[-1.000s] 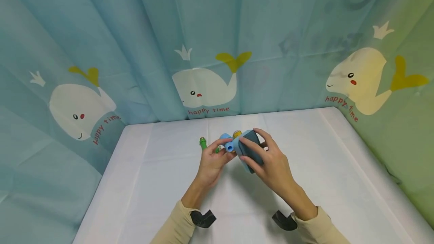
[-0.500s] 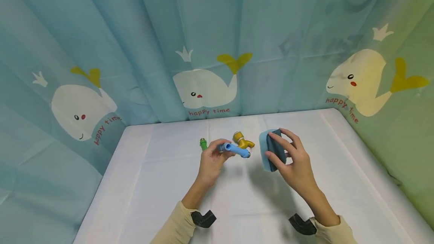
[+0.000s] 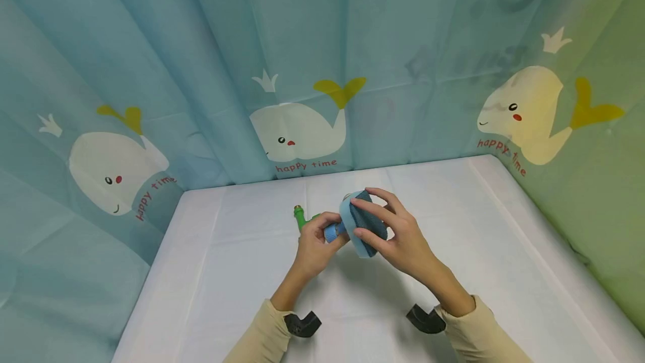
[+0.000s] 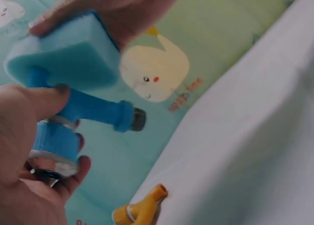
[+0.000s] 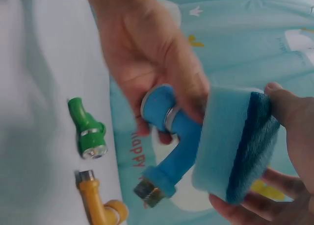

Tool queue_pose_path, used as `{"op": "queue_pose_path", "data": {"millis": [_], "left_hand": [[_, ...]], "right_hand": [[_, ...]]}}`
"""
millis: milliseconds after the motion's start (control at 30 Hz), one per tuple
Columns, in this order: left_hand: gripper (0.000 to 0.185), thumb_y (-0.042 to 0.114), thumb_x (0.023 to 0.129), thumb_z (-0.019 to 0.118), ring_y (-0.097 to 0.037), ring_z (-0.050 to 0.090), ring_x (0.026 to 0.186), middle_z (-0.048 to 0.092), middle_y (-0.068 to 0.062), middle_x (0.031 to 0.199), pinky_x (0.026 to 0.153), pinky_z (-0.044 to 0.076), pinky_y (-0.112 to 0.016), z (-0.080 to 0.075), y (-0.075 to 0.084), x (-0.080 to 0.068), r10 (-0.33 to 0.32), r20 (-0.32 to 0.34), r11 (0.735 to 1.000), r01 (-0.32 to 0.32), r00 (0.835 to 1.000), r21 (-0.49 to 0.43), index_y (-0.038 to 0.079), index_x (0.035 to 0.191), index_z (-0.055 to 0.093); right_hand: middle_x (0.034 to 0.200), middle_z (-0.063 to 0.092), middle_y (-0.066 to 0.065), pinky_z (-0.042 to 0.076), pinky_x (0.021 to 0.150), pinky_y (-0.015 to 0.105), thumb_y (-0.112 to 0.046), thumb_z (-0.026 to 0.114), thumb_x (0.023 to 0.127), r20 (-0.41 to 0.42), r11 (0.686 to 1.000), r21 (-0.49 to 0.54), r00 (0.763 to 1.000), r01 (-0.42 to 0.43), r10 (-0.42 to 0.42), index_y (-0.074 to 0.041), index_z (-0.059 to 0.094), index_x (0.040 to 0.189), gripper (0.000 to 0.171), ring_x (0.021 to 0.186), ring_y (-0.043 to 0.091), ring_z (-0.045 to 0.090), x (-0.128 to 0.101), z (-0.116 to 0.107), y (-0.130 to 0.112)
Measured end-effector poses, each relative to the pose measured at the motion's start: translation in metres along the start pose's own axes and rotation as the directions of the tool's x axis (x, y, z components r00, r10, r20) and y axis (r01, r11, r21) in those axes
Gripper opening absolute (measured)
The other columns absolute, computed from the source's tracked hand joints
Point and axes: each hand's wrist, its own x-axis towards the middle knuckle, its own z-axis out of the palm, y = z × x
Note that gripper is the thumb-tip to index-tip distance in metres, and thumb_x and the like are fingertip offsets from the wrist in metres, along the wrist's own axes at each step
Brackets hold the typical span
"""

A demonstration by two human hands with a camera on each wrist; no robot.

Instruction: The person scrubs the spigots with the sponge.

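Sponge [image 3: 360, 223] back onto blue tap [image 5: 171, 151] after half-second gap. Left hand [image 3: 314, 242] grips tap above table [image 3: 242, 273], right hand [image 3: 398, 237] pinches sponge against it. Wiping step, I'd guess; next rub along spout. Green tap [image 5: 87, 129], yellow tap [image 5: 100, 203] lie on table.

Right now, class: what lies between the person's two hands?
The blue tap, gripped by the left hand, with the sponge in the right hand pressed against it; the right wrist view shows this best.
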Motion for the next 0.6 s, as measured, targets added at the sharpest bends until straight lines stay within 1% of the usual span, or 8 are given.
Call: {"op": "queue_pose_path", "data": {"millis": [100, 167, 233, 333, 433, 500, 567, 600], "left_hand": [[0.022, -0.009, 0.089, 0.073, -0.016, 0.066, 0.106, 0.069, -0.021, 0.111, 0.091, 0.057, -0.032, 0.0, 0.001, -0.002, 0.023, 0.055, 1.0, -0.024, 0.998, 0.018, -0.003, 0.109, 0.066], [0.022, -0.009, 0.088, 0.075, -0.014, 0.066, 0.105, 0.071, -0.02, 0.111, 0.09, 0.058, -0.033, 0.0, 0.001, -0.003, 0.025, 0.072, 0.998, -0.028, 0.997, 0.052, -0.002, 0.107, 0.066], [0.023, -0.009, 0.087, 0.077, -0.015, 0.066, 0.105, 0.072, -0.019, 0.111, 0.09, 0.059, -0.036, 0.0, 0.0, -0.004, 0.022, 0.078, 0.996, -0.029, 0.997, 0.085, -0.002, 0.106, 0.066], [0.025, -0.007, 0.085, 0.079, -0.018, 0.066, 0.105, 0.073, -0.017, 0.112, 0.091, 0.058, -0.036, 0.0, 0.0, -0.005, 0.02, 0.071, 0.992, -0.029, 0.997, 0.127, -0.001, 0.106, 0.066], [0.023, -0.005, 0.086, 0.079, -0.017, 0.067, 0.103, 0.074, -0.014, 0.109, 0.091, 0.057, -0.032, -0.001, 0.001, -0.003, 0.036, 0.07, 0.986, -0.046, 0.997, 0.158, 0.002, 0.105, 0.066], [0.021, -0.005, 0.088, 0.078, -0.018, 0.067, 0.1, 0.074, -0.012, 0.105, 0.09, 0.057, -0.03, -0.002, 0.003, -0.002, 0.043, 0.073, 0.985, -0.055, 0.996, 0.165, 0.003, 0.103, 0.066], [0.02, -0.006, 0.088, 0.076, -0.018, 0.068, 0.099, 0.074, -0.014, 0.103, 0.088, 0.059, -0.035, -0.002, 0.003, -0.002, 0.058, 0.084, 0.987, -0.07, 0.995, 0.143, 0.002, 0.103, 0.065], [0.02, -0.006, 0.089, 0.076, -0.018, 0.068, 0.099, 0.073, -0.015, 0.103, 0.087, 0.059, -0.036, -0.002, 0.004, -0.003, 0.056, 0.087, 0.99, -0.067, 0.995, 0.125, 0.001, 0.104, 0.065]], "right_hand": [[0.147, 0.052, 0.009, 0.059, 0.07, 0.033, -0.016, 0.083, 0.088, 0.079, 0.999, 0.015, 0.996, -0.037, 0.036, -0.023, 0.064, 0.14, 0.056, 0.108, 0.021, 0.065, 0.0, -0.003, 0.003], [0.146, 0.053, 0.008, 0.058, 0.068, 0.032, -0.017, 0.082, 0.089, 0.123, 0.998, 0.021, 0.991, -0.059, 0.056, -0.024, 0.064, 0.141, 0.055, 0.104, 0.02, 0.066, 0.0, -0.007, 0.006], [0.145, 0.054, 0.011, 0.058, 0.068, 0.032, -0.018, 0.082, 0.09, 0.143, 0.998, 0.006, 0.988, -0.064, 0.062, -0.023, 0.064, 0.141, 0.054, 0.1, 0.02, 0.067, 0.0, -0.01, 0.009], [0.143, 0.055, 0.012, 0.058, 0.067, 0.031, -0.019, 0.081, 0.09, 0.131, 0.997, -0.006, 0.988, -0.079, 0.079, -0.023, 0.065, 0.14, 0.052, 0.096, 0.019, 0.067, 0.0, -0.011, 0.011], [0.145, 0.054, 0.01, 0.059, 0.068, 0.033, -0.021, 0.082, 0.09, 0.109, 0.997, -0.002, 0.991, -0.081, 0.08, -0.024, 0.065, 0.14, 0.053, 0.102, 0.02, 0.066, -0.002, -0.008, 0.009], [0.146, 0.053, 0.009, 0.059, 0.069, 0.033, -0.02, 0.082, 0.09, 0.107, 0.997, 0.013, 0.992, -0.076, 0.074, -0.025, 0.064, 0.141, 0.054, 0.106, 0.021, 0.066, -0.004, -0.005, 0.008], [0.146, 0.053, 0.009, 0.06, 0.072, 0.036, -0.02, 0.083, 0.089, 0.112, 0.998, 0.001, 0.992, -0.057, 0.057, -0.025, 0.064, 0.141, 0.055, 0.109, 0.023, 0.066, -0.006, -0.004, 0.008], [0.146, 0.053, 0.01, 0.06, 0.074, 0.037, -0.02, 0.083, 0.089, 0.11, 0.999, -0.021, 0.993, -0.047, 0.049, -0.025, 0.064, 0.14, 0.055, 0.11, 0.024, 0.066, -0.006, -0.003, 0.009]]}}
